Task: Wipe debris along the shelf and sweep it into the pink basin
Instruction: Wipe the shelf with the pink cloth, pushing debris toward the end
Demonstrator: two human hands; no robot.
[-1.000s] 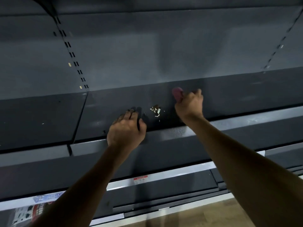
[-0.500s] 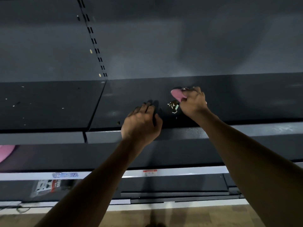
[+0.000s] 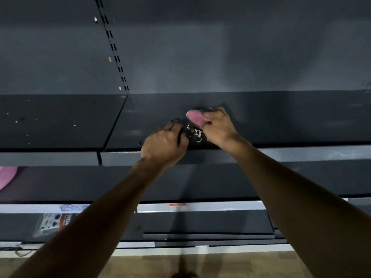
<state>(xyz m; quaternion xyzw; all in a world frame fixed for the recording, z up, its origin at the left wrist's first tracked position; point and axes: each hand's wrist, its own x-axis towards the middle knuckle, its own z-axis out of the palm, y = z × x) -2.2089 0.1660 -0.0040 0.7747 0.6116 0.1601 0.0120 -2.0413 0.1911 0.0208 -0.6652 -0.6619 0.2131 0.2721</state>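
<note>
A small pile of pale debris (image 3: 195, 135) lies near the front of the dark grey shelf (image 3: 281, 121). It sits between my two hands. My right hand (image 3: 218, 128) grips a pink cloth (image 3: 195, 116) and presses it on the shelf just right of and behind the pile. My left hand (image 3: 164, 144) rests on the shelf's front edge just left of the pile, with its fingers bent down beside the debris and holding nothing. One edge of the pink basin (image 3: 7, 176) shows at the far left on the shelf below.
More pale specks (image 3: 16, 121) dot the adjoining shelf panel to the left. A slotted upright (image 3: 113, 47) runs up the back wall. Lower shelves with price strips (image 3: 177, 207) and a wooden floor (image 3: 220, 265) lie below.
My right hand has slid the pink cloth leftward, pushing the debris toward my left hand, so the gap between the hands has narrowed. The view has shifted, bringing the basin's edge in.
</note>
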